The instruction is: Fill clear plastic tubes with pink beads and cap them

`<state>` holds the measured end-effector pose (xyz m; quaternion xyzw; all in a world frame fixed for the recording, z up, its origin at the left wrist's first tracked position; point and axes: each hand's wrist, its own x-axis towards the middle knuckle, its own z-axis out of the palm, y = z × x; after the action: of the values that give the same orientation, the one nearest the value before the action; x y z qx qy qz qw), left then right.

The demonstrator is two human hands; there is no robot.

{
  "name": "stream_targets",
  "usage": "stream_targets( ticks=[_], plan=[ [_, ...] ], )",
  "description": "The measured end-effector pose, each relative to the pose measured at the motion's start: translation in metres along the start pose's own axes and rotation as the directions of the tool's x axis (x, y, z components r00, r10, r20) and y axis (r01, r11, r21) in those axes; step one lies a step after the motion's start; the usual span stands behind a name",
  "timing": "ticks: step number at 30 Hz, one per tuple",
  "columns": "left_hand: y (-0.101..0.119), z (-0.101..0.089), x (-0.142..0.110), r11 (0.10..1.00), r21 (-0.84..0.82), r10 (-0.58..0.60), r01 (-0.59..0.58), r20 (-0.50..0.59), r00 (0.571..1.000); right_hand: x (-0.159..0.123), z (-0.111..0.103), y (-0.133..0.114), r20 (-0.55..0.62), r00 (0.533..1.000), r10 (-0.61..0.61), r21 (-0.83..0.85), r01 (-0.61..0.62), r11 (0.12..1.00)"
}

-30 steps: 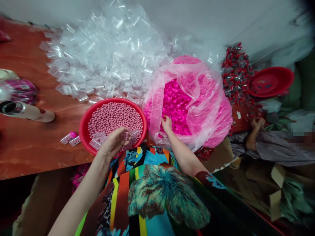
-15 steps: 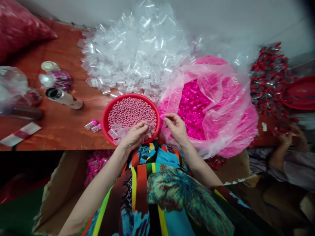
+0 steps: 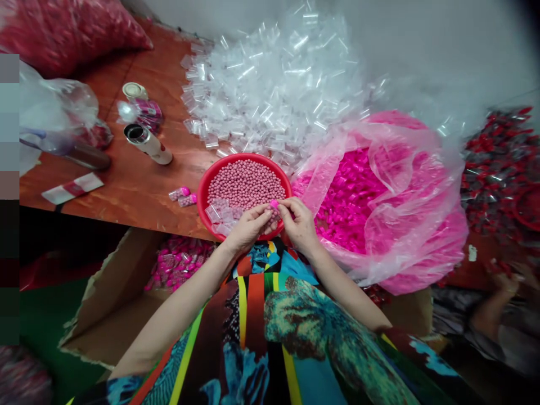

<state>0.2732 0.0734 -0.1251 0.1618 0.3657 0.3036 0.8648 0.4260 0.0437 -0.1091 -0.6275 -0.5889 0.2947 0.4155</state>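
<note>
The left hand (image 3: 247, 229) is narrowed around a small clear container (image 3: 273, 215) of pink beads; the right hand (image 3: 301, 228) comes in from the opposite side, thumb and finger pinched at a bright pink cap (image 3: 274, 203) on the container's upper end; the two hands nearly touch, with the container between their fingertips, above the near right part of a red bowl (image 3: 202, 197). The container lies to the right of the left palm and to the left of the right palm; its capped end points away from the person's body, though fingers hide much of it, so the exact tilt of its long axis cannot be told. The right hand is the nearer one to the cap; the left is the nearer one to the container's body.

Half a second ago the hands were apart, the right holding a pink piece beside the plastic bag (image 3: 426, 242); now they have come together; the view has also swung left, so the bowl of pink beads (image 3: 247, 183) sits farther right, and more of the bench (image 3: 185, 163) shows.
</note>
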Motion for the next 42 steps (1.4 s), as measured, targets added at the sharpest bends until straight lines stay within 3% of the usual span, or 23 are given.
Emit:
stream_targets(
  ticks=[4, 10, 15, 19, 22, 24, 26, 29, 31, 33, 36, 42],
  plan=[
    [-0.001, 0.002, -0.004, 1.0, 0.028, 0.004, -0.003, -0.025, 1.0, -0.003, 0.0, -0.001, 0.03, 0.999, -0.029, -0.016, 0.03, 0.999],
    [-0.007, -0.001, -0.003, 0.997, 0.075, 0.019, -0.018, -0.007, 1.0, -0.01, 0.004, 0.002, -0.019, 0.997, -0.07, -0.022, 0.07, 0.997],
    [-0.008, -0.004, -0.005, 0.995, 0.09, 0.044, -0.043, -0.009, 0.999, -0.008, 0.001, 0.002, 0.133, 0.978, -0.159, -0.063, 0.169, 0.984],
    [-0.008, -0.005, -0.008, 0.993, 0.115, 0.036, -0.03, -0.048, 0.998, -0.007, -0.01, 0.0, 0.284, 0.949, -0.14, -0.061, 0.163, 0.985],
    [-0.007, -0.007, -0.012, 0.988, 0.156, -0.011, 0.008, 0.021, 1.0, -0.007, -0.01, 0.007, 0.23, 0.971, -0.063, -0.008, 0.067, 0.998],
    [-0.008, -0.009, -0.014, 0.97, 0.238, -0.068, 0.041, 0.106, 0.992, -0.003, 0.0, 0.014, 0.117, 0.991, 0.059, 0.119, -0.073, 0.99],
    [-0.008, -0.01, -0.016, 0.952, 0.301, -0.101, 0.048, 0.162, 0.982, 0.002, 0.015, 0.017, 0.116, 0.966, 0.233, 0.318, -0.258, 0.912],
    [-0.006, -0.012, -0.02, 0.948, 0.318, -0.075, 0.018, 0.166, 0.983, 0.012, 0.036, 0.01, 0.312, 0.871, 0.379, 0.541, -0.491, 0.683],
    [-0.001, -0.012, -0.022, 0.939, 0.343, -0.063, 0.005, 0.159, 0.985, 0.017, 0.044, 0.003, 0.446, 0.815, 0.37, 0.59, -0.578, 0.563],
    [0.007, -0.012, -0.025, 0.91, 0.414, -0.063, -0.008, 0.158, 0.985, 0.02, 0.048, -0.003, 0.546, 0.776, 0.315, 0.596, -0.625, 0.504],
    [0.02, -0.008, -0.033, 0.841, 0.538, -0.027, -0.065, 0.163, 0.986, 0.018, 0.046, -0.01, 0.628, 0.745, 0.226, 0.582, -0.642, 0.5],
    [0.028, 0.003, -0.045, 0.725, 0.657, 0.136, -0.209, 0.161, 0.978, 0.013, 0.037, -0.01, 0.67, 0.733, 0.115, 0.488, -0.552, 0.676]
  ],
)
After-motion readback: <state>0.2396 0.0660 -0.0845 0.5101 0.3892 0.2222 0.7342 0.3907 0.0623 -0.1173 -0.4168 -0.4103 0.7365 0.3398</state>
